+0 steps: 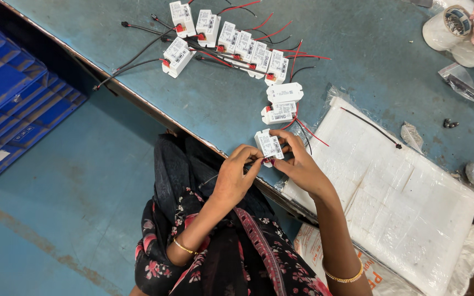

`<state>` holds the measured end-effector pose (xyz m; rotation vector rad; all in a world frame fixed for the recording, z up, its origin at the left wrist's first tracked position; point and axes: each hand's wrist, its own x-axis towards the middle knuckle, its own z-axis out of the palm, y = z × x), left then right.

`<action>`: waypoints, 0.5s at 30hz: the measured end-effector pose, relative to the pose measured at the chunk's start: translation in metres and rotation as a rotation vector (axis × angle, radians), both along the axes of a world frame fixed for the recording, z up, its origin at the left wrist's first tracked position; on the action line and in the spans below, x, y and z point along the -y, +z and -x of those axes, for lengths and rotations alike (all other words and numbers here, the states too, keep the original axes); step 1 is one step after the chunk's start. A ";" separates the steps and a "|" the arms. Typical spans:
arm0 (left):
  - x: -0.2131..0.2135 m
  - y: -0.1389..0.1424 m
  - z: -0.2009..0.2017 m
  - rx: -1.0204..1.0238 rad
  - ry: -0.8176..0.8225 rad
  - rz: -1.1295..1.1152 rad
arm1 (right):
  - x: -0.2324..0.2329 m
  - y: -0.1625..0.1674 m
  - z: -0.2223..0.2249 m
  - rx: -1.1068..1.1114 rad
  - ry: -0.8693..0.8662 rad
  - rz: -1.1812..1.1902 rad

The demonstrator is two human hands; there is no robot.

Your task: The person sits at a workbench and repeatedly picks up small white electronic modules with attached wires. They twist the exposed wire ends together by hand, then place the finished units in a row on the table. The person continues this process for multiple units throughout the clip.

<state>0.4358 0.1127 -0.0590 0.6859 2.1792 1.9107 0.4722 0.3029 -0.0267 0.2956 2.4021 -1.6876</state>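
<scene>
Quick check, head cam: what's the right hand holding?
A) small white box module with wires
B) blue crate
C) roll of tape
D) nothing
A: the right hand grips a small white module at the table edge, while the left hand pinches its wire.

Blue-grey worktable, teal floor, stacked blue crates at left
</scene>
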 end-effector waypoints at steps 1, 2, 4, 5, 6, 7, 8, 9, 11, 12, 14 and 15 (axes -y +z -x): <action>-0.001 0.000 0.000 0.013 0.007 -0.003 | 0.001 0.000 0.000 -0.009 0.002 0.004; -0.001 0.000 0.000 0.027 0.008 -0.001 | 0.001 -0.001 0.000 -0.004 0.005 0.001; 0.000 0.000 0.000 0.053 0.009 0.003 | 0.000 -0.001 0.001 0.008 0.011 -0.006; 0.001 -0.001 0.000 0.055 -0.005 -0.008 | 0.000 -0.002 0.001 0.009 0.018 -0.007; 0.002 0.000 0.001 0.056 -0.020 -0.019 | -0.001 -0.002 0.002 0.011 0.025 -0.008; 0.004 0.000 0.002 0.058 -0.035 -0.030 | -0.001 -0.002 0.002 0.013 0.032 -0.008; 0.005 0.000 0.003 0.056 -0.041 -0.026 | -0.002 -0.002 0.002 0.013 0.049 0.000; 0.006 0.000 0.002 0.054 -0.048 -0.022 | -0.003 -0.001 0.002 0.013 0.067 0.008; 0.007 0.001 0.003 0.050 -0.057 -0.017 | -0.003 -0.001 0.002 0.013 0.086 0.008; 0.008 0.002 0.003 0.049 -0.059 -0.016 | -0.004 0.000 0.003 0.014 0.089 0.001; 0.008 0.002 0.003 0.049 -0.063 -0.007 | -0.004 0.000 0.003 0.014 0.093 -0.010; 0.008 0.002 0.003 0.052 -0.066 0.001 | -0.004 0.000 0.003 0.014 0.095 -0.012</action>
